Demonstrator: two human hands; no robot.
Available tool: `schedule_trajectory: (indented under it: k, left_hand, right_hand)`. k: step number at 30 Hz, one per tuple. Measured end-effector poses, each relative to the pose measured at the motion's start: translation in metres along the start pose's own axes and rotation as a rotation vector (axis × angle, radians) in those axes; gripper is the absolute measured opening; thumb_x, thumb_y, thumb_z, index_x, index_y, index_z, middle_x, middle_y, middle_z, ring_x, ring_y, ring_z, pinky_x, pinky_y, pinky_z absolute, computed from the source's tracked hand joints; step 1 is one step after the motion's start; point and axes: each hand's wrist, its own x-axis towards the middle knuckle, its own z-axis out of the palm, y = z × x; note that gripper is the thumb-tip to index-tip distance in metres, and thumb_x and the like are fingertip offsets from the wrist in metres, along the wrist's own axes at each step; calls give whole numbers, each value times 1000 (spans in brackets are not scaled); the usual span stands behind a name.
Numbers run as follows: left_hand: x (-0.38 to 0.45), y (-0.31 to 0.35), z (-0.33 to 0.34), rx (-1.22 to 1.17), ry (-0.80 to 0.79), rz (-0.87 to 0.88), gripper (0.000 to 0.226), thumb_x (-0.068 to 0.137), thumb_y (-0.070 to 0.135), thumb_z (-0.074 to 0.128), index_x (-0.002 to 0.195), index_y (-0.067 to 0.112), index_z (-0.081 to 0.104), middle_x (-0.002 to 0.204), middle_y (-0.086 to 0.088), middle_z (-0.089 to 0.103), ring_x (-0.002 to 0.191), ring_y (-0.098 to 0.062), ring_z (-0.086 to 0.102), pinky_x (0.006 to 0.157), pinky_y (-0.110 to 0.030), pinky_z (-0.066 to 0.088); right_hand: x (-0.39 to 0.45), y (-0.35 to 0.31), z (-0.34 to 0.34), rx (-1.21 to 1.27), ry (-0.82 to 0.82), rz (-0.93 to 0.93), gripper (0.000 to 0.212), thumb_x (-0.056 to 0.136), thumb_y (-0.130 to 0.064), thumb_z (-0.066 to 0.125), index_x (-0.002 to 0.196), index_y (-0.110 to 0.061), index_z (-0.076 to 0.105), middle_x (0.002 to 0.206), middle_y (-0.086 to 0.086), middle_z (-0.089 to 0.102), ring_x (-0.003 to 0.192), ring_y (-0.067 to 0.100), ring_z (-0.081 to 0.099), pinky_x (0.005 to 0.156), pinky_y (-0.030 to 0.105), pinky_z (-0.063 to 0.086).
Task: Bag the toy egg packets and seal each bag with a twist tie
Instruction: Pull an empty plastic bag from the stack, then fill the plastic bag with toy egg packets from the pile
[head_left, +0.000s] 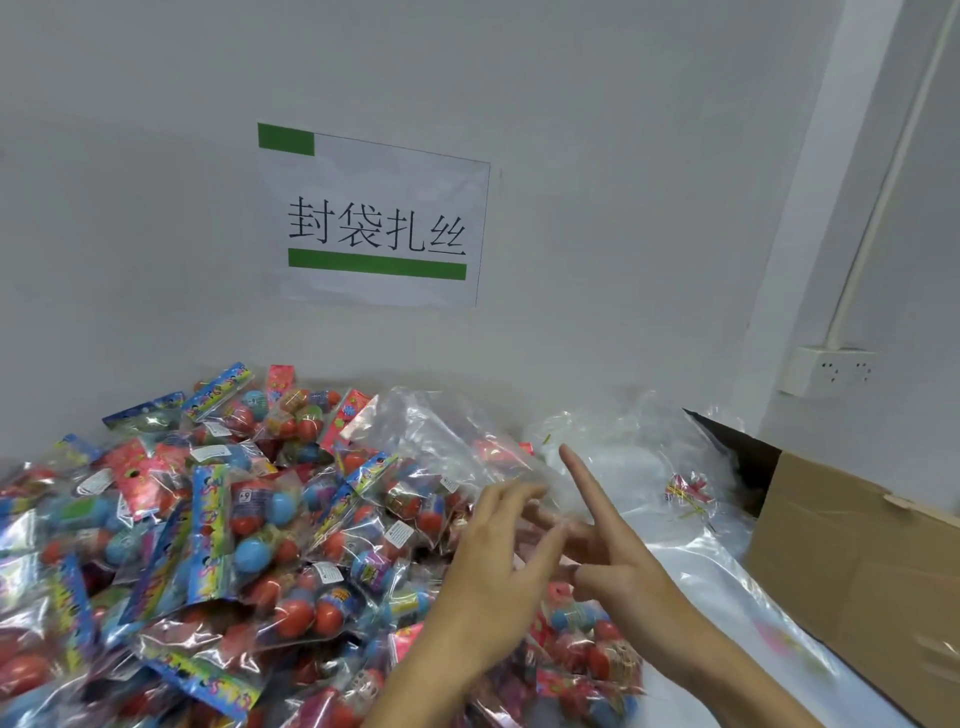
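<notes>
Toy egg packets (218, 525): heaped across the bench's left and middle, against the wall.
Clear bag (441, 441): lies crumpled on the heap's far edge, just beyond the fingers.
Left hand (488, 587): above the heap, fingers fairly straight, grip released.
Right hand (613, 566): index finger raised, other fingers crossing the left hand's; it seems to hold nothing, though the blur hides the fingertips.
Twist ties (688, 491): a bundle among loose plastic, right.
Cardboard box (857, 566): at the bench's right end.
Paper sign (376, 218): on the wall.
</notes>
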Motion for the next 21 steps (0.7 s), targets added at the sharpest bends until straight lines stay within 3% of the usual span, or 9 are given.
schedule_trajectory:
  k: [2,4,8,11,13,15,17,19,21]
  left_hand:
    - [0,-8,-2,47,-16,9,37,93,17,62,127,27,56,121,21,46,114,4,51,101,-21,45]
    - [-1,-11,-5,48,-64,2,48,86,19,67,130,31,53,125,25,42,119,4,48,101,-16,43]
    - [-1,-12,-5,65,-124,-5,54,74,33,70,116,50,42,118,32,40,115,12,44,86,-2,38]
    - [0,-18,-2,143,19,-3,38,86,8,64,100,39,48,105,22,48,103,5,50,83,-11,42]
    - [1,-22,-5,154,91,-43,47,85,-5,57,89,41,48,99,18,52,98,6,52,80,-11,44]
    - [2,-26,-11,179,150,-76,48,84,-10,54,90,38,53,102,16,56,97,9,52,81,-6,40]
    - [4,-31,-19,226,195,-117,46,83,-12,52,95,32,58,108,11,58,99,12,49,81,1,34]
    - [5,-34,-25,252,210,-146,49,83,-13,50,102,31,58,114,11,56,100,16,45,81,5,30]
    - [4,-34,-28,259,209,-147,52,84,-12,49,112,30,58,117,13,51,95,21,45,79,6,32]
  right_hand:
    - [0,-1,1,-46,-33,10,106,63,-12,58,143,-69,20,136,-17,62,129,5,56,98,33,52]
    - [-1,-3,4,-113,-75,15,103,68,-7,51,141,-72,18,142,-21,56,133,-2,49,109,34,46]
    - [-1,-10,12,-240,-154,25,100,68,-10,48,139,-74,18,149,-30,38,132,-14,42,90,19,51]
    - [-2,-16,16,-294,-167,-5,92,68,-20,47,142,-68,21,139,-43,43,135,5,45,84,21,53]
    - [-5,-18,18,-336,-188,-29,88,68,-27,45,140,-71,22,129,-53,44,133,18,46,90,29,54]
    - [-9,-20,18,-392,-177,-57,78,76,-26,46,136,-74,29,129,-45,50,131,23,47,89,27,54]
    - [-17,-24,17,-464,-80,-108,60,80,-30,48,126,-69,46,123,-35,60,125,4,56,86,19,54]
    - [-27,-17,9,-649,20,-152,46,82,-24,53,112,-58,60,111,-37,62,108,-15,57,83,6,46]
    - [-31,-5,3,-872,-55,-68,36,89,-26,59,114,-51,63,115,-36,61,108,-17,54,92,-1,35]
